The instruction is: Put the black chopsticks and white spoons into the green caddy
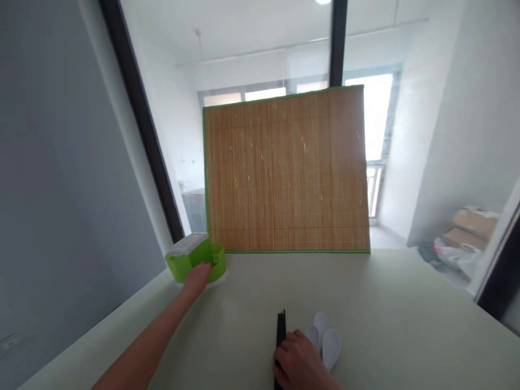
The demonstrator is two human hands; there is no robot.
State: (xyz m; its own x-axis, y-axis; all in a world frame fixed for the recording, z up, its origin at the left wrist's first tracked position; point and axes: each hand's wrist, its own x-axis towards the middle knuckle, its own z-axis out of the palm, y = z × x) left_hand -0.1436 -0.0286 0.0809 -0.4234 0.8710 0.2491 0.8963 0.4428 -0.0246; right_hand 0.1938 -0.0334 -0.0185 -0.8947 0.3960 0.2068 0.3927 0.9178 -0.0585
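At the left of the table stands a green holder point(182, 265) with a white slotted top and a round green cup point(219, 260) on its right side. My left hand point(197, 277) reaches to the front of it, fingertips at the cup; what they hold, if anything, is hidden. Near the front edge my right hand point(298, 357) is closed around a bundle of black chopsticks point(281, 325), whose tips point away from me. White spoons point(332, 346) lie together just right of that hand, partly behind it.
The pale table point(244, 303) fills the lower view. A brown bamboo mat with green edging point(284, 173) stands upright at its back, against glass with dark frames. Cardboard boxes point(473, 225) and bags lie beyond, at the right.
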